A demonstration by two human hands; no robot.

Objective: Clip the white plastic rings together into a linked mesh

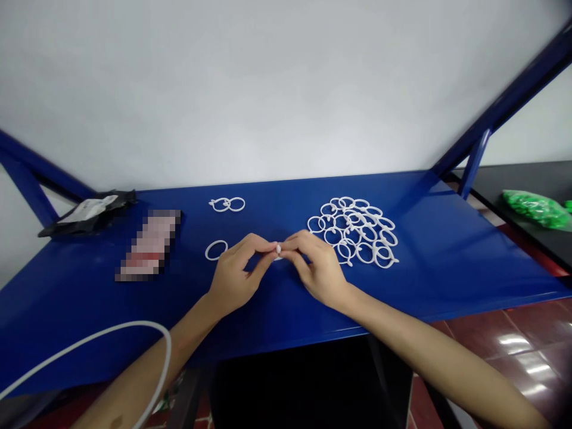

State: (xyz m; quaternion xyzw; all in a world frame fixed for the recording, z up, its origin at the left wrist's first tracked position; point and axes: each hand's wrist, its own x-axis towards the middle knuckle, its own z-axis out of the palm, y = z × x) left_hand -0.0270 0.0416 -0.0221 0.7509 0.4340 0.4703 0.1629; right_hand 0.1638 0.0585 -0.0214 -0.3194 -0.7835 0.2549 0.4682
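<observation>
My left hand [235,271] and my right hand [315,265] meet over the middle of the blue table [447,250]. Both pinch the same small white plastic ring [278,248] between their fingertips; most of it is hidden by the fingers. A pile of several white rings [355,231] lies just right of my right hand. A single white ring [216,249] lies flat just left of my left hand. Two joined white rings [227,204] rest farther back.
A blurred pinkish packet [149,244] lies at the left, with a black bag [89,213] at the far left corner. A white tube [111,333] curves over my left forearm. Blue frame posts [491,119] rise at both sides. A green bag [536,208] sits on a black table at right.
</observation>
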